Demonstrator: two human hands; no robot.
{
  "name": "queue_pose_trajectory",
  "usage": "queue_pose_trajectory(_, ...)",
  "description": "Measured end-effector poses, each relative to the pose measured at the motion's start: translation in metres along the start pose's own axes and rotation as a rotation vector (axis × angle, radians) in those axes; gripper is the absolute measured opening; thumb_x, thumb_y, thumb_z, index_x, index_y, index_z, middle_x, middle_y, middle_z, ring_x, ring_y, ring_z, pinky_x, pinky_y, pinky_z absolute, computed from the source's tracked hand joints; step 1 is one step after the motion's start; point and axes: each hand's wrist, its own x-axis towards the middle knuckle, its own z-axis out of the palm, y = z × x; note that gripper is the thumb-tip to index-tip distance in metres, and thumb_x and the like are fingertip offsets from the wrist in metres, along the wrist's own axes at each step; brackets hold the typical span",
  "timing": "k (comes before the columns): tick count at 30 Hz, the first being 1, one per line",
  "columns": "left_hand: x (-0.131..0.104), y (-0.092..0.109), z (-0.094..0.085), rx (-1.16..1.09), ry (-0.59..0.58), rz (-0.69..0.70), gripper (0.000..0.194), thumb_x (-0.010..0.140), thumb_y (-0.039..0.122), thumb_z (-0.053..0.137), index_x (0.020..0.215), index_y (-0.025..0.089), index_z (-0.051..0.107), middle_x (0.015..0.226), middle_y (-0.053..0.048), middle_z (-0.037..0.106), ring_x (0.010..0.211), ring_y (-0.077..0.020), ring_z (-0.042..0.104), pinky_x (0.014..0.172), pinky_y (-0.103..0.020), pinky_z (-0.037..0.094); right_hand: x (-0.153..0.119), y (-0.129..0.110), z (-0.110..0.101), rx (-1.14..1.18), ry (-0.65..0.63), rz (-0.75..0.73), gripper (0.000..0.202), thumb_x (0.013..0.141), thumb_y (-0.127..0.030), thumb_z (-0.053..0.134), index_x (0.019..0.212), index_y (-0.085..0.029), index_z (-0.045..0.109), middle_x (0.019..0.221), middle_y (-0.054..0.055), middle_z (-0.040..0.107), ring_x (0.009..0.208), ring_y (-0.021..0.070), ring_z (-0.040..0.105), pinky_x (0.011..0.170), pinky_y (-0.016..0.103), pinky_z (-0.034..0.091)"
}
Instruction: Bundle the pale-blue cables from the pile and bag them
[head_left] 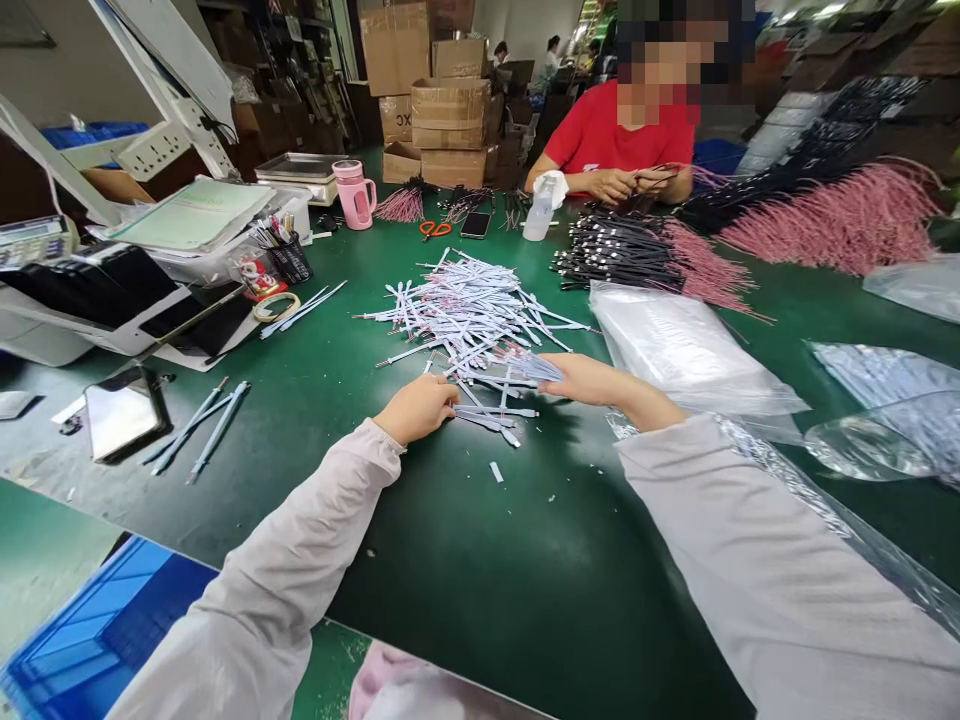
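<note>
A loose heap of white sleeved wires with pinkish bare ends lies across the middle of the green table. My right hand, at the heap's near right side, is closed around a bundle of white sleeved wires whose ends point left. At the near left side, my left hand has its fingers pinched at the end of a white sleeved wire. The fingertips are partly hidden. A few more wires lie crossed between the two hands.
Across the table a person in red handles black cables. Bundles of black and pink cables and plastic bags lie right. At left are a phone, loose wires and a tape roll; orange scissors lie behind.
</note>
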Motion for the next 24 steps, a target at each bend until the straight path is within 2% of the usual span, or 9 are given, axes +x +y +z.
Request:
queue_pose_trajectory(6,0.0,0.0,0.001,0.008,0.003,-0.005,0.01,0.082,0.022,0.053,0.088,0.018,0.061,0.09,-0.005,0.059,0.088,-0.021,0.053,0.075,-0.03,0.043,0.025,-0.016,0.011,-0.037,-0.022,-0.024,0.036,0.075,-0.035,0.059,0.107,-0.019,0.056,0.108,0.004,0.062,0.095,0.0209,0.057,0.077,0.025,0.041)
queue_pose_trajectory(9,0.0,0.0,0.002,0.013,0.007,-0.004,0.011,0.082,0.022,0.054,0.088,0.018,0.061,0.092,-0.006,0.059,0.09,-0.0217,0.053,0.077,-0.031,0.043,0.035,-0.027,0.015,-0.102,-0.05,-0.022,0.034,0.071,-0.029,0.063,0.103,-0.018,0.058,0.102,0.006,0.064,0.091,0.0207,0.058,0.073,0.024,0.041)
queue_pose_trajectory(13,-0.002,0.0,0.0,0.015,0.017,0.002,0.012,0.081,0.026,0.056,0.088,0.018,0.061,0.094,-0.007,0.058,0.091,-0.0225,0.052,0.076,-0.031,0.043,0.036,-0.036,0.018,-0.211,-0.095,-0.002,0.012,0.066,-0.017,0.063,0.077,-0.014,0.062,0.086,0.009,0.064,0.077,0.0203,0.059,0.064,0.024,0.038)
queue_pose_trajectory(16,-0.002,0.001,0.001,0.01,0.028,0.005,0.012,0.082,0.025,0.054,0.088,0.018,0.061,0.093,-0.006,0.058,0.09,-0.0221,0.052,0.077,-0.031,0.043,0.027,-0.038,0.02,-0.247,-0.075,0.025,0.011,0.067,-0.017,0.06,0.078,-0.014,0.06,0.086,0.01,0.062,0.074,0.0196,0.058,0.06,0.023,0.036)
queue_pose_trajectory(20,0.0,0.003,0.006,-0.001,0.049,-0.005,0.013,0.083,0.024,0.053,0.09,0.019,0.062,0.094,-0.006,0.059,0.093,-0.022,0.052,0.077,-0.03,0.044,0.016,-0.049,0.027,-0.205,-0.02,0.043,0.019,0.079,-0.029,0.049,0.092,-0.017,0.056,0.088,0.006,0.063,0.077,0.0187,0.058,0.06,0.023,0.036)
queue_pose_trajectory(22,0.002,0.003,0.008,-0.006,0.062,-0.015,0.014,0.082,0.026,0.054,0.092,0.019,0.062,0.096,-0.006,0.059,0.094,-0.0217,0.052,0.08,-0.03,0.044,0.015,-0.059,0.035,-0.182,0.002,0.066,0.028,0.078,-0.04,0.051,0.095,-0.017,0.055,0.091,0.006,0.063,0.08,0.0204,0.059,0.059,0.023,0.036)
queue_pose_trajectory(24,0.003,0.0,0.008,-0.008,0.067,-0.028,0.015,0.082,0.027,0.055,0.092,0.02,0.063,0.097,-0.005,0.059,0.096,-0.021,0.052,0.083,-0.03,0.043,0.017,-0.07,0.044,-0.174,-0.003,0.09,0.032,0.074,-0.044,0.055,0.091,-0.017,0.056,0.088,0.007,0.064,0.079,0.022,0.059,0.056,0.024,0.035)
